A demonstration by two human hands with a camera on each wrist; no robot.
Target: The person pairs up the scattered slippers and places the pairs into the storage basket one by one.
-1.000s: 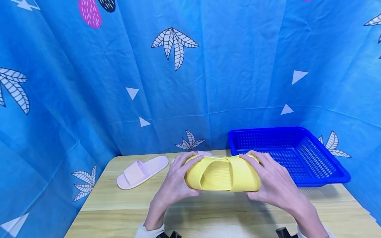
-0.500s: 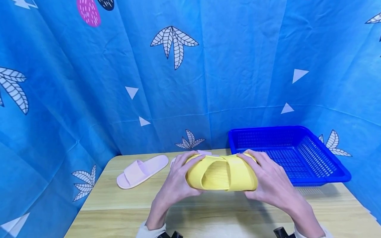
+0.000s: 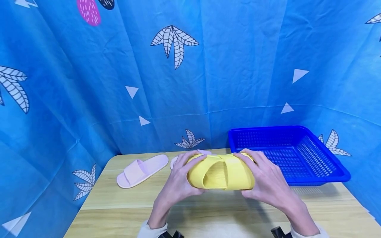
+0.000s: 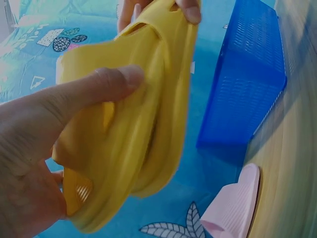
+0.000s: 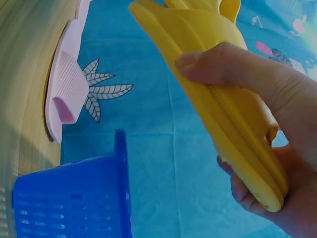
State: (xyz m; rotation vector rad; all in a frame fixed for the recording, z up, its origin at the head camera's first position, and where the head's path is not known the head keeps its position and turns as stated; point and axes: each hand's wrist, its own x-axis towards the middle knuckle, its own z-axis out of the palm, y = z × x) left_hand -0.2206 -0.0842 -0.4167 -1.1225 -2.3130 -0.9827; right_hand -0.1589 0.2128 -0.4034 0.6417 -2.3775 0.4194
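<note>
A pair of yellow slippers [image 3: 238, 172] is held up over the table, one lying against the other. My left hand [image 3: 181, 177] grips their left end, its thumb [image 4: 111, 82] pressing on one slipper's side. At the other end my right hand [image 3: 265, 175] grips them, with the thumb [image 3: 247, 191] underneath and fingers over the top in the head view. The right wrist view shows the right thumb across a yellow slipper [image 5: 213, 104]. Behind the left hand, a pink slipper [image 3: 143, 172] lies on the table. A second pink slipper [image 3: 204, 152] is mostly hidden behind the yellow pair.
A blue plastic basket [image 3: 330, 165] with perforated walls stands at the table's back right, just beyond my right hand. The wooden table [image 3: 119, 211] runs back to a blue patterned curtain [image 3: 238, 66], which also hangs along both sides.
My right hand has shifted slightly left toward the left hand, and the yellow pair spans less width than before. The left hand has barely moved. Pink slippers and basket stay put.
</note>
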